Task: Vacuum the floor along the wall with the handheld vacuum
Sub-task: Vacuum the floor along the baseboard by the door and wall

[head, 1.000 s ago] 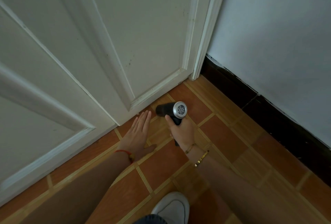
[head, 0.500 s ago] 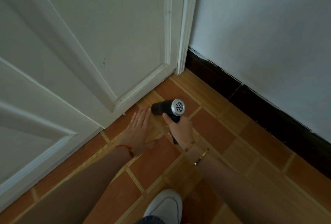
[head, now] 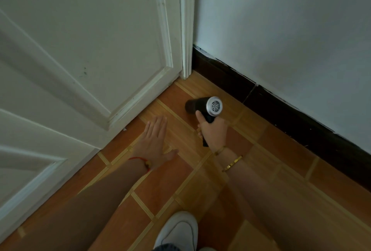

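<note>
The handheld vacuum (head: 202, 106) is a short black barrel with a round silver grille facing me. It points left, low over the orange tiled floor (head: 166, 186) near the corner. My right hand (head: 213, 132) is closed around its black handle; gold bracelets sit on that wrist. My left hand (head: 154, 142) lies flat on the tiles, fingers together and extended toward the door, a red string on its wrist. The white wall (head: 281, 39) with its dark skirting board (head: 281, 114) runs along the right.
A white panelled door (head: 84, 53) and its frame (head: 187, 29) close off the left and back. My white shoe (head: 178, 230) stands on the tiles at the bottom centre. More tiled floor stretches along the skirting to the right.
The vacuum and my right hand have shifted right along the door's foot toward the corner and skirting. My left hand stays flat on the floor. The view has turned toward the wall.
</note>
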